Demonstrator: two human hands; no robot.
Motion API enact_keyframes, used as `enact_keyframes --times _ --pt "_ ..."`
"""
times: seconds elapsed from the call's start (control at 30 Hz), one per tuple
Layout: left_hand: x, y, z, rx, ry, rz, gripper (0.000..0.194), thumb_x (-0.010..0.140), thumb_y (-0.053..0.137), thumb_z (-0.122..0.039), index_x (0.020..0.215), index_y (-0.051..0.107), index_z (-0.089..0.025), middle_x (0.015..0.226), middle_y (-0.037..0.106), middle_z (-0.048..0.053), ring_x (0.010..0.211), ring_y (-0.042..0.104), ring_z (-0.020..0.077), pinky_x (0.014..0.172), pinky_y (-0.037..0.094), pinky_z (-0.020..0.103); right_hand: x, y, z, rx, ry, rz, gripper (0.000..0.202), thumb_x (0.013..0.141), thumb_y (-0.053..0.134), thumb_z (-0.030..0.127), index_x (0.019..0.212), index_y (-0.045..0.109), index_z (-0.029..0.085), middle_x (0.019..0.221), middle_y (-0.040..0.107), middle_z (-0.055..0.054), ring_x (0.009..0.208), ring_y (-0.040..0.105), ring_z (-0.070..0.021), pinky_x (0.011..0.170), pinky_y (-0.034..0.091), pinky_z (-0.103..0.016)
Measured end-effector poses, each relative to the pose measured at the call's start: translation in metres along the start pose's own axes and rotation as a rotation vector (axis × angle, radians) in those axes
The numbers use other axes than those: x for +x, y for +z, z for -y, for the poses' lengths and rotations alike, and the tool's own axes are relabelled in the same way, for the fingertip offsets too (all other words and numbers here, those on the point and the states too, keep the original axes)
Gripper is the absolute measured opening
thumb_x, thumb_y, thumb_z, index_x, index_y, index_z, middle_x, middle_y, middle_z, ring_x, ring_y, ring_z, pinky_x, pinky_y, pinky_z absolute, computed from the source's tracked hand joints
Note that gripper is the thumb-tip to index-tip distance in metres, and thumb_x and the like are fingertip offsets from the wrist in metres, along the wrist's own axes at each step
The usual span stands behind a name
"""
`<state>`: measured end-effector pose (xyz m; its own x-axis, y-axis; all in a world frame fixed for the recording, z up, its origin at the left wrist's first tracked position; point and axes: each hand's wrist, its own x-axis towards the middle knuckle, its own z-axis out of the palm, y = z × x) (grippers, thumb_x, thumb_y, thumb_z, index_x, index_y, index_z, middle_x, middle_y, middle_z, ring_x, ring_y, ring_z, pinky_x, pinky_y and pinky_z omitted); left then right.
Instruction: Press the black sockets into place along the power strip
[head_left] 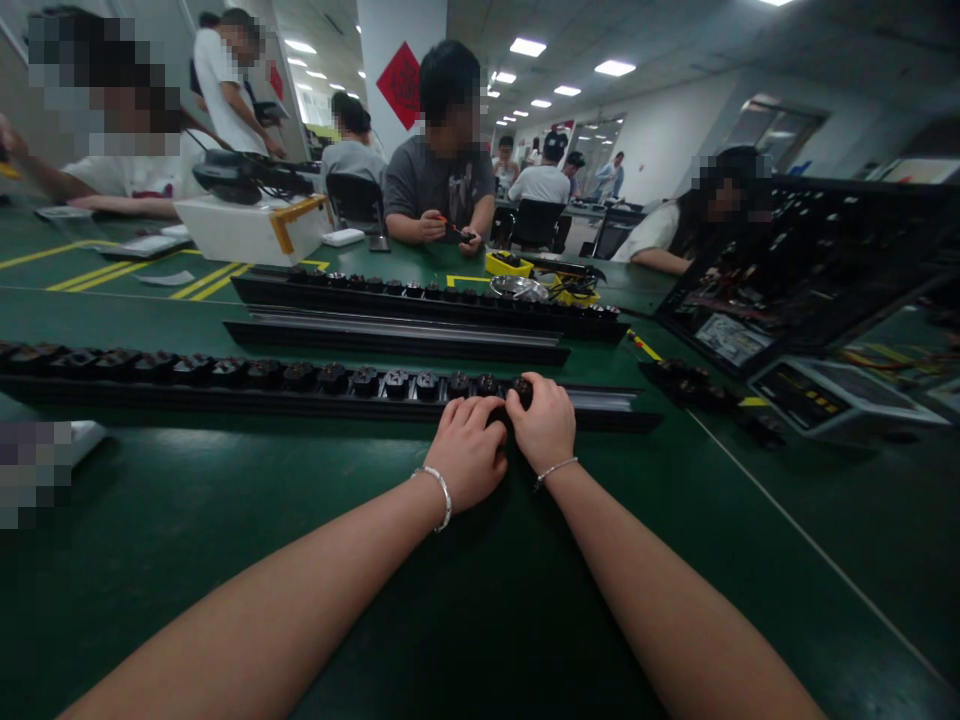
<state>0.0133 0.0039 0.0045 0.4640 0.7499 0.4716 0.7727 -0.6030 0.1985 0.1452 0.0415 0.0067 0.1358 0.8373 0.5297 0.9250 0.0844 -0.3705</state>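
A long black rail (592, 415) with a metallic channel lies across the table in front of me. Many small black modules, such as this module (365, 381), sit in a row along it, up to where my hands are. My right hand (546, 425) pinches the rightmost black module (523, 389) between thumb and fingers, at the rail's channel. Beside it on the left, my left hand (469, 455) curls its fingers over the rail's front edge, close to the neighbouring modules. The undersides of the modules and part of my left fingertips are hidden.
Behind lie a second rail (405, 335) with a bare channel and a third rail (315, 290) bearing modules. Loose dark parts (694, 385) and a large black panel (825, 270) stand right. A white box (251, 228) and yellow bin (508, 264) are farther back. Co-workers sit around.
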Motion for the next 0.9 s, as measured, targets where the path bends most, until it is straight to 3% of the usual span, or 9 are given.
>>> enact_keyframes --times 0.33,0.7,0.9 --pt "-0.0004 -0.0012 0.0006 -0.019 0.002 0.010 0.011 0.072 0.055 -0.021 0.082 0.061 -0.022 0.127 0.050 0.007 0.120 0.039 0.0261 0.105 0.027 0.047 0.0021 0.0007 -0.0075 0.028 0.006 -0.044 0.029 0.078 0.047 0.033 0.098 0.060 0.016 0.092 0.062 -0.010 0.087 0.052 -0.0234 0.078 0.037 -0.034" --pt "0.0001 -0.0008 0.0004 -0.001 -0.007 0.018 0.010 0.072 0.056 -0.022 0.082 0.060 -0.021 0.128 0.049 0.006 0.120 0.039 0.0255 0.105 0.026 0.046 0.0019 -0.0009 -0.0050 0.023 0.038 -0.012 0.030 0.077 0.049 0.038 0.098 0.057 0.018 0.096 0.062 -0.009 0.090 0.051 -0.0229 0.080 0.036 -0.035" --pt "0.0000 -0.0016 0.0007 -0.007 -0.001 0.024 0.011 0.073 0.056 -0.023 0.083 0.060 -0.022 0.129 0.049 0.006 0.121 0.038 0.0257 0.106 0.025 0.046 0.0033 -0.0010 -0.0065 0.026 0.048 -0.068 0.028 0.074 0.051 0.037 0.094 0.058 0.019 0.099 0.061 -0.009 0.093 0.050 -0.0244 0.082 0.036 -0.037"
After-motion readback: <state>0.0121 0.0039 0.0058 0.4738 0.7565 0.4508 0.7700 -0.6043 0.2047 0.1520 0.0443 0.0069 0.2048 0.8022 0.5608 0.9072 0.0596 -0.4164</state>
